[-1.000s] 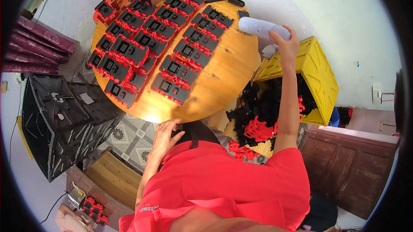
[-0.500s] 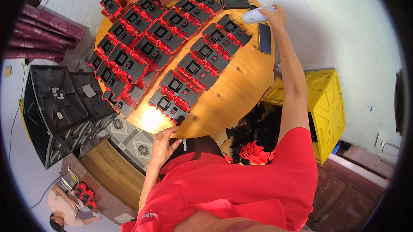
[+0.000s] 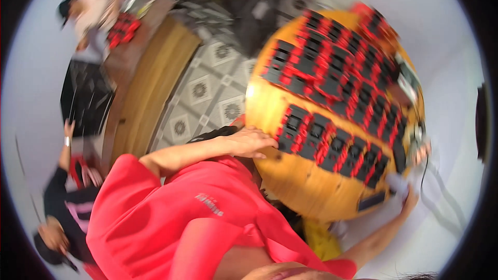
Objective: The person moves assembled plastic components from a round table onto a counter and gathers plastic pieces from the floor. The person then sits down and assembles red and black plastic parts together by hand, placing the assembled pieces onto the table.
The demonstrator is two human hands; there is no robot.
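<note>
While the pale bottle is held by the right hand beyond a dark phone, the left hand is rested, loosely spread, at the round wooden table's edge; smooth wood is bordered by rows of blocky black-and-red parts.

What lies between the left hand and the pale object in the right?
In the head view, a row of black-and-red parts on the wooden table, starting beside the left hand.

Red short-sleeved shirt, pale chest lettering
</note>
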